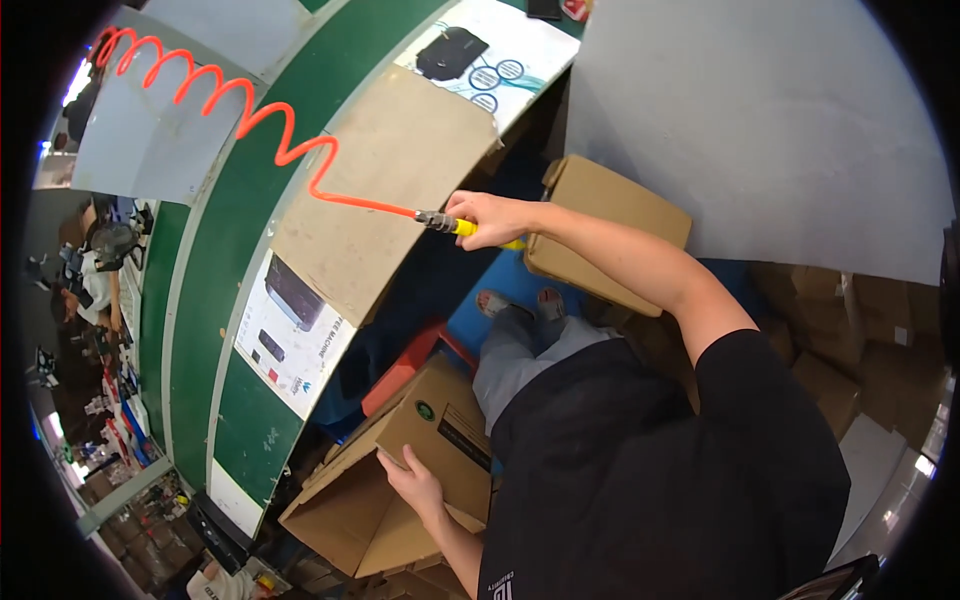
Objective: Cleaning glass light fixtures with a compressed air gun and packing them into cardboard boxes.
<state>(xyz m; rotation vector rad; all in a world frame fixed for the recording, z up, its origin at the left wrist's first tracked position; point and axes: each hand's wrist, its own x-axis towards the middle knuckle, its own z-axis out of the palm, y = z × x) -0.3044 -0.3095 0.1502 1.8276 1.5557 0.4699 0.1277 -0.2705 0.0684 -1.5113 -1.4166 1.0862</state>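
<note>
Right arm is stretched out, elbow slightly bent; yellow tool (465, 228) is gripped in right hand (486, 219), fingers curled round it, near edge of green bench (255, 440). Orange hose (365, 204), coiled then straight, is joined to it by a metal coupler (434, 220). Left hand (416, 484) is placed at rim of open cardboard box (465, 478); whether wall is pinched can't be told.

Here's the yellow tool (465, 228), metal-coupled to an orange coiled hose (287, 130), gripped in the right hand (491, 219), an open cardboard box (452, 472) at the left hand (417, 488).
</note>
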